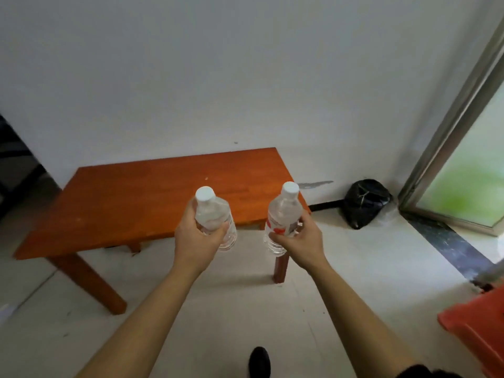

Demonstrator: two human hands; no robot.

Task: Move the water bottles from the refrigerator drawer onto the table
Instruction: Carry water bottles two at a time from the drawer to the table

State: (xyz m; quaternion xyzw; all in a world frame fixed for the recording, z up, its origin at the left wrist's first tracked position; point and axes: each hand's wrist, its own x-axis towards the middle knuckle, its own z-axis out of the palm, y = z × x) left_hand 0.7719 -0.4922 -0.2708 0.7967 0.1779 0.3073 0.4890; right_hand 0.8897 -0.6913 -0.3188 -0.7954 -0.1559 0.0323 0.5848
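Note:
My left hand (195,238) grips a clear water bottle (211,211) with a white cap, held upright in the air. A second clear water bottle (283,211), white-capped with a red and white label, is held the same way by my right hand (301,242). Both bottles hang in front of the near edge of a low orange-brown wooden table (122,205), which stands against the white wall. Its top is bare. The refrigerator drawer is not in view.
A black plastic bag (364,203) lies on the floor in the corner right of the table. A sliding door frame (447,143) stands at the right. An orange plastic object (480,326) sits at the lower right. A dark shoe (259,361) shows below.

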